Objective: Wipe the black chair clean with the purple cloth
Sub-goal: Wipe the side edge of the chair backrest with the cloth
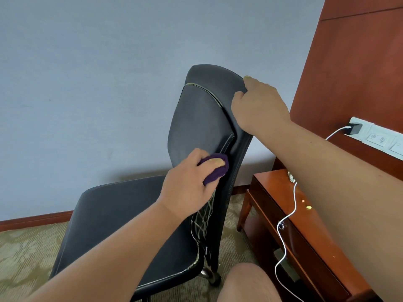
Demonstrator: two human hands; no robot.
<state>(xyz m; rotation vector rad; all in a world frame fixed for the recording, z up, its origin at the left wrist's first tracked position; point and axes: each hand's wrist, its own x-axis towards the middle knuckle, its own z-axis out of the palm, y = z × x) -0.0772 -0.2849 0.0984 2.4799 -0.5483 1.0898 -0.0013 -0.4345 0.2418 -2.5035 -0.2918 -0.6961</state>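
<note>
With the right hand [259, 105] gripping the black chair [196, 118] top and the left hand [187, 184] bunching the purple cloth [214, 168], the torn edge below may snag the cloth.

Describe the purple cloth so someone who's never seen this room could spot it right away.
Find the black chair in front of the grey-blue wall. Low on its backrest, the left hand grips the bunched purple cloth. Nothing else nearby is purple.

The left hand [187, 188] covers most of the cloth [214, 173]. The chair [196, 118] loses its base at the near edge. The right hand [259, 107] has fingers partly behind the backrest.
</note>
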